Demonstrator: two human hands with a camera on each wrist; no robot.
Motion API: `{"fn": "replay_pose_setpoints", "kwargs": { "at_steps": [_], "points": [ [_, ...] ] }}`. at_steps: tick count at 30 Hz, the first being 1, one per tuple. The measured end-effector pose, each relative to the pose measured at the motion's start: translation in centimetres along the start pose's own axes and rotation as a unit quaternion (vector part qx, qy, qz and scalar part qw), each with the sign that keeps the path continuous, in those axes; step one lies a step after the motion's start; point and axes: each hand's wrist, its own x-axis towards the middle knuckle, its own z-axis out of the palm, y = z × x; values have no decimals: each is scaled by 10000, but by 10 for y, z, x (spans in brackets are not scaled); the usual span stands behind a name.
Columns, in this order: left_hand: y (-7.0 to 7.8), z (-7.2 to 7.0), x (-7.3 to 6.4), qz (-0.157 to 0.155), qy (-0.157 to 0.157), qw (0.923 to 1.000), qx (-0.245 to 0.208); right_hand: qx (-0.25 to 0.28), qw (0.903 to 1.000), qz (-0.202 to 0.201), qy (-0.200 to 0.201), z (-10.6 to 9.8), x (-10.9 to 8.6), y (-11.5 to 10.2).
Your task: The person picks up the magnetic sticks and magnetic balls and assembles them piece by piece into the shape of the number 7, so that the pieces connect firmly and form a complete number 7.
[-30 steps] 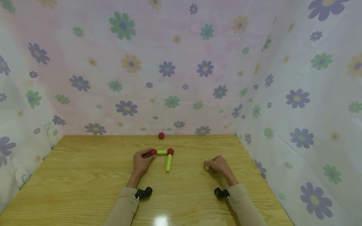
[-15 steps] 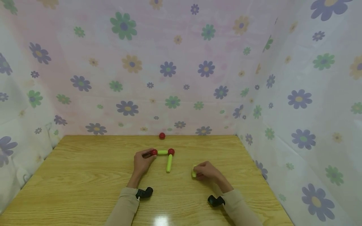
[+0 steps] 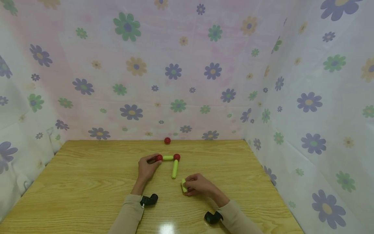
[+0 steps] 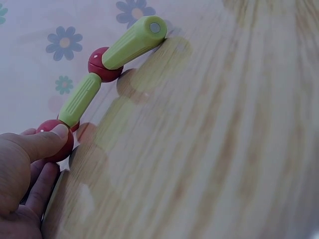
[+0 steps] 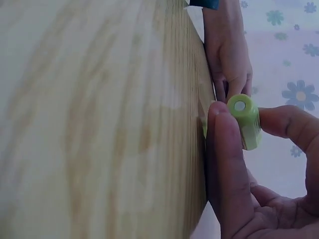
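Observation:
My left hand [image 3: 147,168] pinches a red ball [image 4: 64,144] between thumb and fingers at the left end of a joined piece. From that ball a short green magnetic rod [image 3: 168,157] runs right to a second red ball [image 3: 176,157]. A longer green rod [image 3: 174,169] extends from the second ball toward the near side; a silver disc shows on its free end in the left wrist view. Closer to me and to the right, my right hand [image 3: 199,185] pinches a separate green magnetic rod [image 5: 244,121], its silver-tipped end showing in the right wrist view.
A loose red ball [image 3: 167,140] lies at the far edge of the wooden table [image 3: 87,182]. Flower-patterned cloth [image 3: 187,81] rises behind the table and along its sides. Each wrist wears a black camera, such as the left one [image 3: 150,199].
My right hand has carried its green rod leftward and nearer to me, toward the joined piece. The left hand, still gripping its red ball, has stayed in place.

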Motion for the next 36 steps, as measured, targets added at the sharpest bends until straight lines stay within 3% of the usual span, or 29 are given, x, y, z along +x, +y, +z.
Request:
{"fn": "replay_pose_setpoints", "kwargs": {
  "at_steps": [7,18,27,36],
  "points": [
    [1,0,0,-60,26,9999,91,-276,9995,-147,49,10,4,-3],
    [0,-2,-2,-144,46,9998,131,-395,9987,-58,331,29,13,-9],
    [1,0,-1,-145,55,9999,-3,23,9981,95,605,41,26,-7],
    [0,1,-1,-81,40,10000,-29,246,9988,132,392,37,26,-6]
  ]
}}
